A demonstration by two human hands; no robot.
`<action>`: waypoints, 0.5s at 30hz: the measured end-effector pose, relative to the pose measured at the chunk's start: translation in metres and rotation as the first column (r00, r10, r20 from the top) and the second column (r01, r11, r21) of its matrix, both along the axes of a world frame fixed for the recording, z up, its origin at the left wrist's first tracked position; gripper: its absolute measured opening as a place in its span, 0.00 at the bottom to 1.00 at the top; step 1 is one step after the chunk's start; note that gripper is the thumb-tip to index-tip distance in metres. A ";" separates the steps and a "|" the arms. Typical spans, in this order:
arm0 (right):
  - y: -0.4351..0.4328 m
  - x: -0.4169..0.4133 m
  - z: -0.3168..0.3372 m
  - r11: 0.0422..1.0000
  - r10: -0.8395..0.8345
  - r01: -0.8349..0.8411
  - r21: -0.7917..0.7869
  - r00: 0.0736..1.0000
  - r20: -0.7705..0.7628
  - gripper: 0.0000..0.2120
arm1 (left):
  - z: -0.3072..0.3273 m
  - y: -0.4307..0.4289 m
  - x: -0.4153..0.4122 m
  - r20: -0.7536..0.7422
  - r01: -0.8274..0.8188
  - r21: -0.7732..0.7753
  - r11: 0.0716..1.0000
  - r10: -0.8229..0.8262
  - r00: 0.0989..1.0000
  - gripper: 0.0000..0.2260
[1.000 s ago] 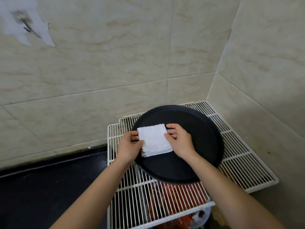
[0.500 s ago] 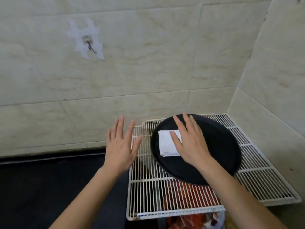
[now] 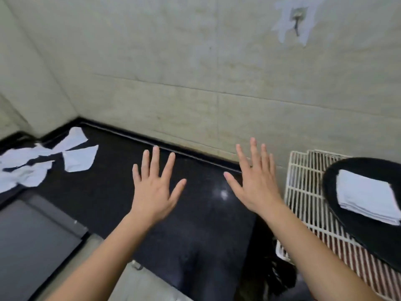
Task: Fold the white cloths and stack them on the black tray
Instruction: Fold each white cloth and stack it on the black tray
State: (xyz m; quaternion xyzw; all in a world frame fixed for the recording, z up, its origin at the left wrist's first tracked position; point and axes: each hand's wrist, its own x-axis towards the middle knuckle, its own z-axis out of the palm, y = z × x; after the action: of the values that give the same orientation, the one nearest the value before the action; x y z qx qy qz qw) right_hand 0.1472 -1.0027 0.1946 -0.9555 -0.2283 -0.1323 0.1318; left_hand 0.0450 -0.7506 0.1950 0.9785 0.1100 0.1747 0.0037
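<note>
A folded white cloth (image 3: 367, 199) lies on the black round tray (image 3: 338, 218) at the right edge of the view. Several unfolded white cloths (image 3: 41, 159) are strewn on the black counter (image 3: 195, 224) at the far left, near the wall corner. My left hand (image 3: 155, 187) and my right hand (image 3: 255, 183) hover over the middle of the counter with fingers spread and straight. Neither hand holds anything. Both are well apart from the tray and from the loose cloths.
The tray sits on a white wire rack (image 3: 303, 192) at the right, with red items under it. A dark flat panel (image 3: 32, 242) lies at the lower left. Tiled walls close the back and left; a metal hook (image 3: 297, 20) hangs high on the wall.
Both hands have left the folded cloth on the tray and moved left over the counter. The view has swung left, bringing the loose cloths into sight.
</note>
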 end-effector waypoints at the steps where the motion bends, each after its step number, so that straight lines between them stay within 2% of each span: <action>1: 0.031 -0.004 0.001 0.999 0.040 -0.040 -0.004 0.999 0.009 0.37 | 0.000 0.028 -0.016 0.000 -0.049 -0.010 0.999 0.049 0.999 0.34; 7: 0.232 -0.050 -0.010 0.966 0.260 -0.260 -0.009 0.963 0.073 0.37 | -0.020 0.192 -0.124 -0.002 -0.317 -0.023 0.948 0.317 0.948 0.34; 12: 0.411 -0.110 -0.019 0.896 0.442 -0.441 -0.044 0.896 0.030 0.38 | -0.018 0.323 -0.204 -0.023 -0.441 -0.021 0.897 0.441 0.897 0.34; 15: 0.476 -0.134 -0.015 0.862 0.503 -0.501 -0.078 0.864 0.022 0.39 | -0.018 0.368 -0.230 -0.014 -0.487 -0.060 0.871 0.487 0.873 0.34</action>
State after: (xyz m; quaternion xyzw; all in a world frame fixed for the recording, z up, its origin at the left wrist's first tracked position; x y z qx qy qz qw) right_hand 0.0136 -0.5267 0.1799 -0.8642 -0.4762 -0.1055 0.1237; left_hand -0.1848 -0.3827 0.1767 0.9185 0.3582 0.1672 -0.0104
